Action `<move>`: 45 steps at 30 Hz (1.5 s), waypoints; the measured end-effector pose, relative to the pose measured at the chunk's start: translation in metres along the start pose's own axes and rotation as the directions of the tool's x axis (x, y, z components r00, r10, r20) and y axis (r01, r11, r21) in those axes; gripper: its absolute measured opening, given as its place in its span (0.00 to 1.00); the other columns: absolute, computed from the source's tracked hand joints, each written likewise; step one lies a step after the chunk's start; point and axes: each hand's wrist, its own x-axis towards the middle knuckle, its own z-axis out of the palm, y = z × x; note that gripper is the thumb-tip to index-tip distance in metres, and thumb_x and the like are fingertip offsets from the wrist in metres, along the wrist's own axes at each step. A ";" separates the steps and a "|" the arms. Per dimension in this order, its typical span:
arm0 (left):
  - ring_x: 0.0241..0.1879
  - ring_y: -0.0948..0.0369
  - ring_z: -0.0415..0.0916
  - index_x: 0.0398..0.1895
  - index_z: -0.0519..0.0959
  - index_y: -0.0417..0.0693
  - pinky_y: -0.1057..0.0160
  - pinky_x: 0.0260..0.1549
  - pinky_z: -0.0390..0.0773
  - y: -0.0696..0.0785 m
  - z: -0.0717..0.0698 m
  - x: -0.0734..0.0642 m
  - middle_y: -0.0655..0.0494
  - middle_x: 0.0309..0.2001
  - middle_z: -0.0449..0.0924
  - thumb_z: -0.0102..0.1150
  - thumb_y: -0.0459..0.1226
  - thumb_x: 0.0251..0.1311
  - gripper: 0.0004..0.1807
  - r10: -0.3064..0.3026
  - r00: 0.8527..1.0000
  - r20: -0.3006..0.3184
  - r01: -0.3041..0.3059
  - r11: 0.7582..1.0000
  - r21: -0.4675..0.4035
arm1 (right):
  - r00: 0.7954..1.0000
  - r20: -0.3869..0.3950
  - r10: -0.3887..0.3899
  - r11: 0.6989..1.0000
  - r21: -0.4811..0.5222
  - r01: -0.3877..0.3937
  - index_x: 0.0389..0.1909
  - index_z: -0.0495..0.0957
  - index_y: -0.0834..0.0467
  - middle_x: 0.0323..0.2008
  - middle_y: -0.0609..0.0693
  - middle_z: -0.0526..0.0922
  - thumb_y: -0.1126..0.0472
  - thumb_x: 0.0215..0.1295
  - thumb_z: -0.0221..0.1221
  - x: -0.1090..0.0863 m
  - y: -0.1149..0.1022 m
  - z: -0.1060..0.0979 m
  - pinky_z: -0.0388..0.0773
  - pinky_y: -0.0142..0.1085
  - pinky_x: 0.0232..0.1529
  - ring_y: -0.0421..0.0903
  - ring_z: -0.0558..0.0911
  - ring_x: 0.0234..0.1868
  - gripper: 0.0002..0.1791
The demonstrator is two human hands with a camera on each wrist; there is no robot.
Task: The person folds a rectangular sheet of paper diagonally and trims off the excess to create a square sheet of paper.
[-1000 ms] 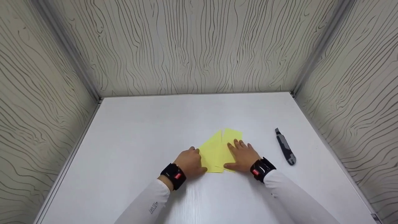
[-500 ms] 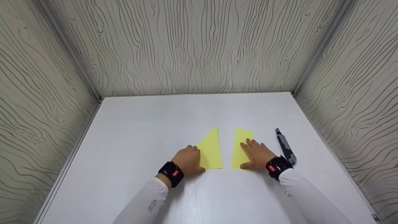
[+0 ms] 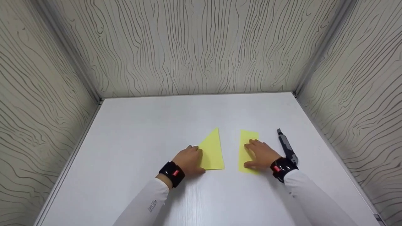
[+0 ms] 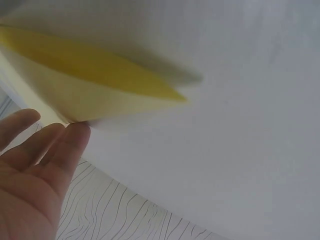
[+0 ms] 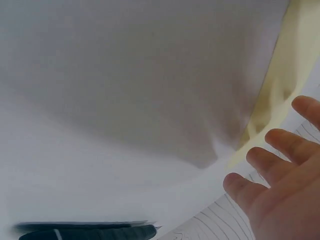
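In the head view my left hand [image 3: 188, 160] lies at the left side of a yellow paper piece [image 3: 213, 152] with one slanted edge. The left wrist view shows nearly straight fingertips [image 4: 77, 131] touching the edge of this paper [image 4: 115, 82], which bows up off the surface. Over a second, narrower yellow paper strip [image 3: 248, 135], my right hand [image 3: 262, 155] is spread with thumb and fingers apart. Those fingers look straight and relaxed in the right wrist view, close to the strip [image 5: 272, 100]; whether they touch it I cannot tell. A gap separates the two pieces.
A grey and black utility knife [image 3: 286, 144] lies on the white table [image 3: 150, 125], just beyond my right wrist. Its dark handle [image 5: 90, 233] also appears low in the right wrist view. Wood-patterned panels [image 3: 194, 47] enclose the table's back and both sides.
The two yellow pieces have come apart: my right hand has slid the strip to the right. My left hand and its piece have shifted slightly left. The knife stays put.
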 end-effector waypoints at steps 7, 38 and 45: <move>0.41 0.56 0.73 0.50 0.85 0.44 0.57 0.46 0.83 0.000 0.003 0.001 0.52 0.46 0.83 0.74 0.58 0.59 0.30 0.026 1.000 -0.010 -0.026 0.999 0.032 | 0.999 -0.036 -0.018 0.999 0.047 0.020 0.72 0.75 0.66 0.75 0.72 0.71 0.47 0.69 0.72 0.014 -0.035 0.005 0.65 0.62 0.79 0.71 0.70 0.78 0.39; 0.26 0.55 0.74 0.28 0.83 0.46 0.57 0.28 0.78 0.001 0.005 0.001 0.52 0.32 0.83 0.56 0.44 0.76 0.17 0.198 0.971 -0.135 -0.188 0.979 0.084 | 0.977 -0.138 0.165 0.826 0.560 -0.061 0.42 0.86 0.61 0.24 0.45 0.81 0.54 0.82 0.60 0.043 -0.092 0.017 0.74 0.33 0.30 0.39 0.76 0.24 0.15; 0.26 0.56 0.73 0.32 0.83 0.46 0.59 0.27 0.76 0.006 0.010 0.001 0.52 0.33 0.83 0.55 0.42 0.77 0.15 0.196 0.961 -0.194 -0.183 0.980 0.081 | 0.944 -0.014 0.329 0.682 0.695 -0.228 0.42 0.83 0.62 0.23 0.47 0.80 0.54 0.75 0.66 0.051 -0.104 0.020 0.72 0.31 0.21 0.41 0.76 0.21 0.13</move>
